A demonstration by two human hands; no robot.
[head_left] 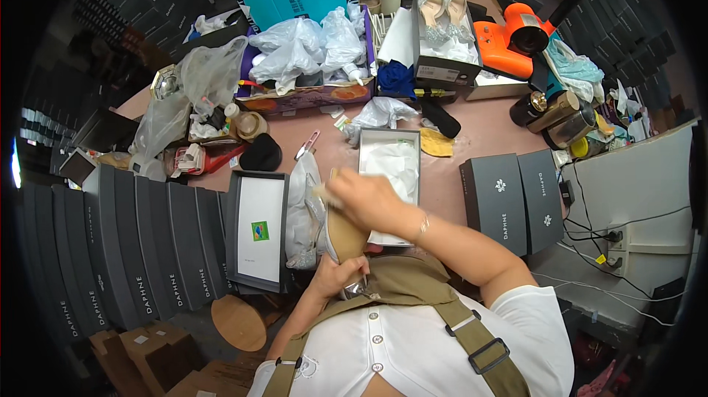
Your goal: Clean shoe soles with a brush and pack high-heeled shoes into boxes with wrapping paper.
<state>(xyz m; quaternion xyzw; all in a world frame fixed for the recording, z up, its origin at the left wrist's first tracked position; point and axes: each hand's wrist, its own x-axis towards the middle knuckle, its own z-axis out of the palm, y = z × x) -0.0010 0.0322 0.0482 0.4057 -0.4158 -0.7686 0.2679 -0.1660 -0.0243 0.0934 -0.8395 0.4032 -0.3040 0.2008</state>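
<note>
**Both hands on a shoe above the open box**

A person in a white top and olive apron straps sits close against a pink worktable (487,128) and works on a tan-soled shoe (345,233) held just above the table's near edge. The left hand (335,277) grips the shoe from below at its heel end, fingers curled around it. The right hand (367,198) reaches across from the right and presses on the sole near the toe; its fingers are bent together over something pale, though I cannot tell just what they pinch. The shoe points sole up and tilts away from the body, and a silvery edge shows at its lower end by the left hand.

Just behind the hands lies an open shoe box (389,157) lined with white tissue paper, partly hidden by the right hand. Left of it rests a crumpled clear plastic bag (301,198), and beyond that a box lid (257,229) lies inside up, white within, with a small green sticker. To the right, two closed dark grey boxes (509,201) sit side by side. A long row of the same dark boxes stands on edge at the far left. Farther back, a pair of glittery heels (444,9) sits on a box, beside an orange heat gun (510,41).
</note>
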